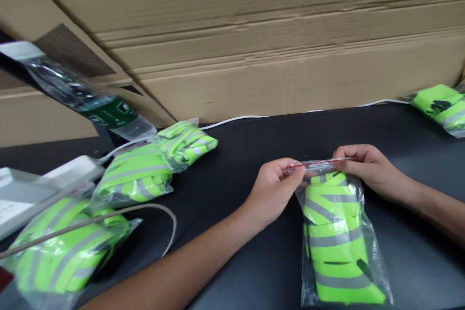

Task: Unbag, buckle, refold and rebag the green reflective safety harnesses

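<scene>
A clear zip bag (374, 252) lies on the dark table in front of me, its top edge marked by a red strip. Inside it is a folded bundle of neon-yellow reflective straps (337, 237) with grey bands. My left hand (276, 189) pinches the left end of the bag's top edge between thumb and fingers. At the other end, my right hand (370, 169) pinches the same edge near the red strip. Both hands are closed on the bag, and the strip runs straight between them.
Similar bagged neon bundles lie on the left (134, 174) and at the far right (441, 104). A white power strip (47, 184), a grey-brown cable (145, 206) and a tilted water bottle (80, 92) are on the left. Cardboard (290, 72) stands behind the table.
</scene>
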A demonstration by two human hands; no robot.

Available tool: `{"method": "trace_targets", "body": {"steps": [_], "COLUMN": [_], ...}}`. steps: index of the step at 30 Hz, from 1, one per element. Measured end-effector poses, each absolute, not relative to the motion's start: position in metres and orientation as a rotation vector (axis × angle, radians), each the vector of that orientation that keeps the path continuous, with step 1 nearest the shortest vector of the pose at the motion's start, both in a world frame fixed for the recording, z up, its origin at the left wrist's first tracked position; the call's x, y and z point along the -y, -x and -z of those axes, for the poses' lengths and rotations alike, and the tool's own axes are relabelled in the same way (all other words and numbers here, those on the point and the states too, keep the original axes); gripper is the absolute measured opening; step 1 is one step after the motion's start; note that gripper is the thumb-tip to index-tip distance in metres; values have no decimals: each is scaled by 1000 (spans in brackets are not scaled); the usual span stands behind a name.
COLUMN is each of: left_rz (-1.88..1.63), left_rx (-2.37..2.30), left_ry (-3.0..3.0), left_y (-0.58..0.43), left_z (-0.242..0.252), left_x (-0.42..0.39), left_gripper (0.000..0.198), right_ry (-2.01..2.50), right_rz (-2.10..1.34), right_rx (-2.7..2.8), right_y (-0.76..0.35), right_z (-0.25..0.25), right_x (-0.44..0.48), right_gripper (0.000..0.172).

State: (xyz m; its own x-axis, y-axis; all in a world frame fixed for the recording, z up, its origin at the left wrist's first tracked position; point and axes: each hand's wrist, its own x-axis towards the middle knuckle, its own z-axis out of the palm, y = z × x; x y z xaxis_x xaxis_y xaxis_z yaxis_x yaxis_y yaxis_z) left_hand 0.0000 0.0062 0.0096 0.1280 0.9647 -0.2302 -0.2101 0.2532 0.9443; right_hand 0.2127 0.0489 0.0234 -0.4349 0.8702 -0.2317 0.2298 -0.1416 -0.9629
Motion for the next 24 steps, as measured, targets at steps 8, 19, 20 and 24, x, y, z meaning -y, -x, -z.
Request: {"method": "trace_targets", "body": {"steps": [8, 19, 20, 24], "left_rz": [-997, -1006, -1011, -1023], "left_rx": [-1047, -1105, -1114, -1133], "left_ry": [-967, -1083, -1089, -1069], "left_y": [2, -5, -5, -7], "left_z": [-9, -10, -10, -11], "left_x": [-8, -2, -2, 0], "left_gripper": [14, 16, 16, 15], "right_ry": [1277, 1258, 1248, 1214], "right_rz": [-1603, -1581, -1572, -1517], "right_rx": [1647, 1715, 1715, 1754], "right_y": [-212, -206, -205, -202], "right_z": [-25, -31, -31, -34], "right_x": [-49, -50, -49, -44], "right_gripper": [34, 23, 22, 16]}}
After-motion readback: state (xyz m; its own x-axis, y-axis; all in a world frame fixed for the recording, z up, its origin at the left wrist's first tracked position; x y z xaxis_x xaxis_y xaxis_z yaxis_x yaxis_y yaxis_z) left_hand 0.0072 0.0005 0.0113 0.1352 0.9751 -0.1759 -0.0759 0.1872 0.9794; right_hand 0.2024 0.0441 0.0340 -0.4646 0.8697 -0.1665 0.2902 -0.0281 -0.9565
